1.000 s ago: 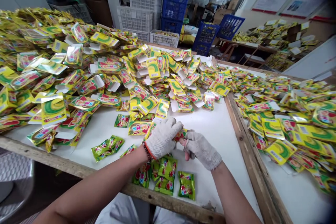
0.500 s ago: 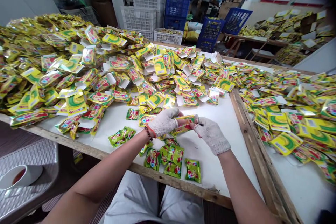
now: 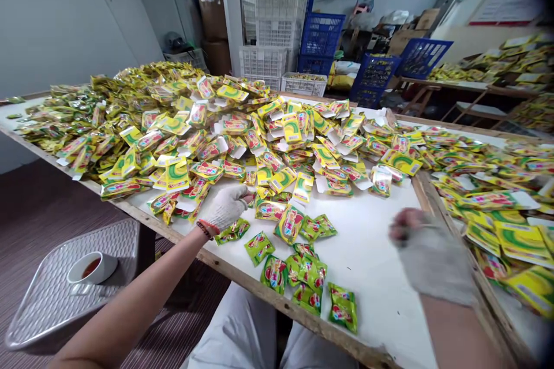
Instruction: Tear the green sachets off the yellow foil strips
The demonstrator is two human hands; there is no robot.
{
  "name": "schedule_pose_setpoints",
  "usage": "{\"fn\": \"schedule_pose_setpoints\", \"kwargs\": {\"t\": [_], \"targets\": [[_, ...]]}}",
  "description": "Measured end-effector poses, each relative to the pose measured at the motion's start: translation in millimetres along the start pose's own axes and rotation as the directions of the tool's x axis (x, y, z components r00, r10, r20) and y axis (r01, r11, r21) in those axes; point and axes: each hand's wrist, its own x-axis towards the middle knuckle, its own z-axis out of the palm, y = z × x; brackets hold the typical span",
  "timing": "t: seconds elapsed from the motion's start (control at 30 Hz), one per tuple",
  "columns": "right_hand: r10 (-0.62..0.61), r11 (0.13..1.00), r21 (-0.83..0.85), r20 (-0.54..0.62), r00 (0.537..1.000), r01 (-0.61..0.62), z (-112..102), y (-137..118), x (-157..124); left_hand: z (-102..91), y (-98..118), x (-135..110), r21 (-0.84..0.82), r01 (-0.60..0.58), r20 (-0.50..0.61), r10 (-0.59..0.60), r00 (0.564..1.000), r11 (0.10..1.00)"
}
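Observation:
My gloved left hand [image 3: 227, 206] reaches to the near edge of a big heap of yellow-green cartons [image 3: 208, 127] on the white table [image 3: 372, 242]. Its fingers are curled, and what they hold is hidden. A filled yellow carton [image 3: 289, 223] lies just right of that hand, beside several green sachets [image 3: 303, 277] near the table's front edge. My gloved right hand [image 3: 428, 253] hovers over the table's right side by the wooden rail [image 3: 426, 196]. It is smeared by motion, so its fingers cannot be read.
A second table [image 3: 497, 207] on the right carries more cartons. At lower left, a metal tray [image 3: 47, 300] holds a small cup of red liquid [image 3: 92, 268]. White crates [image 3: 277, 23] and blue crates [image 3: 322, 34] are stacked at the back.
Both hands held a yellow carton together; now they are apart. The left hand has gone to the heap's edge, the right has swung right. The view has shifted left and up.

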Motion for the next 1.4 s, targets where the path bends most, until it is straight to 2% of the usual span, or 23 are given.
{"fn": "schedule_pose_setpoints", "kwargs": {"t": [0.03, 0.07, 0.17, 0.27, 0.33, 0.43, 0.53, 0.57, 0.63, 0.7, 0.73, 0.83, 0.9, 1.0, 1.07, 1.13, 1.23, 1.33, 1.4], "targets": [[0.053, 0.993, -0.110, 0.067, 0.996, -0.046, 22.4, 8.9, -4.7, 4.8, 0.7, 5.7, 0.035, 0.000, -0.003, 0.000, 1.000, 0.999], [0.101, 0.962, -0.270, 0.191, 0.976, -0.047, 43.7, 18.4, -9.4, 9.5, 1.8, 12.9, 0.081, 0.013, -0.009, -0.012, 1.000, 0.997], [0.053, 0.788, -0.584, 0.380, 0.924, 0.195, 88.1, 44.9, -21.1, 21.3, 3.0, 39.2, 0.221, 0.108, -0.044, -0.101, 0.994, 0.969], [0.018, 0.626, -0.711, 0.423, 0.906, 0.320, 100.3, 62.0, -27.3, 30.8, -0.7, 62.2, 0.262, 0.180, -0.024, -0.180, 0.983, 0.948], [0.002, 0.595, -0.726, 0.429, 0.903, 0.343, 97.6, 67.6, -28.2, 36.6, -3.1, 71.0, 0.258, 0.189, 0.020, -0.201, 0.979, 0.947], [0.034, 0.661, -0.691, 0.416, 0.909, 0.292, 87.8, 69.6, -24.5, 40.2, -3.8, 73.3, 0.204, 0.169, 0.071, -0.187, 0.980, 0.964], [0.090, 0.806, -0.574, 0.358, 0.929, 0.143, 77.1, 65.3, -17.9, 33.7, -1.4, 66.1, 0.124, 0.157, 0.043, -0.163, 0.986, 0.980], [0.119, 0.864, -0.498, 0.359, 0.926, 0.082, 74.5, 62.5, -16.5, 30.4, 0.7, 62.5, 0.052, 0.151, 0.025, -0.152, 0.988, 0.987], [0.190, 0.941, -0.336, 0.410, 0.892, -0.045, 71.9, 55.1, -16.7, 25.8, 8.6, 54.4, -0.196, 0.113, -0.005, -0.116, 0.993, 0.974], [0.227, 0.969, -0.199, 0.475, 0.850, -0.147, 74.0, 47.0, -21.2, 28.5, 23.2, 45.4, -0.495, 0.054, -0.014, -0.070, 0.997, 0.867], [0.215, 0.976, -0.132, 0.489, 0.845, -0.172, 76.6, 43.5, -24.5, 33.3, 32.8, 40.7, -0.605, 0.033, -0.008, -0.048, 0.999, 0.795], [0.127, 0.976, 0.093, 0.496, 0.859, -0.199, 85.5, 38.5, -31.7, 57.7, 64.8, 26.8, -0.743, 0.044, 0.082, 0.025, 0.996, 0.668], [0.095, 0.970, 0.151, 0.479, 0.872, -0.188, 87.1, 40.3, -30.2, 74.4, 81.9, 20.8, -0.757, 0.063, 0.173, 0.108, 0.979, 0.650], [0.106, 0.988, 0.057, 0.428, 0.898, -0.144, 79.6, 45.4, -20.6, 88.1, 93.8, 22.9, -0.726, 0.101, 0.345, 0.234, 0.909, 0.681], [0.104, 0.994, -0.029, 0.424, 0.900, -0.101, 72.6, 47.0, -14.0, 90.4, 95.6, 31.3, -0.685, 0.165, 0.443, 0.225, 0.868, 0.710], [0.082, 0.993, -0.108, 0.442, 0.893, -0.037, 68.4, 46.4, -9.4, 91.3, 97.0, 40.9, -0.632, 0.216, 0.493, 0.171, 0.853, 0.744], [0.032, 0.969, -0.239, 0.375, 0.927, 0.063, 67.0, 43.2, -5.0, 96.5, 101.8, 50.1, -0.618, 0.219, 0.484, 0.146, 0.863, 0.756], [-0.052, 0.938, -0.324, 0.211, 0.976, 0.120, 65.3, 39.1, -2.1, 106.8, 106.1, 50.7, -0.694, 0.258, 0.395, 0.055, 0.917, 0.672], [-0.054, 0.935, -0.333, 0.202, 0.978, 0.120, 63.8, 36.4, -1.7, 113.6, 107.1, 47.9, -0.728, 0.269, 0.343, -0.005, 0.939, 0.630]]}}
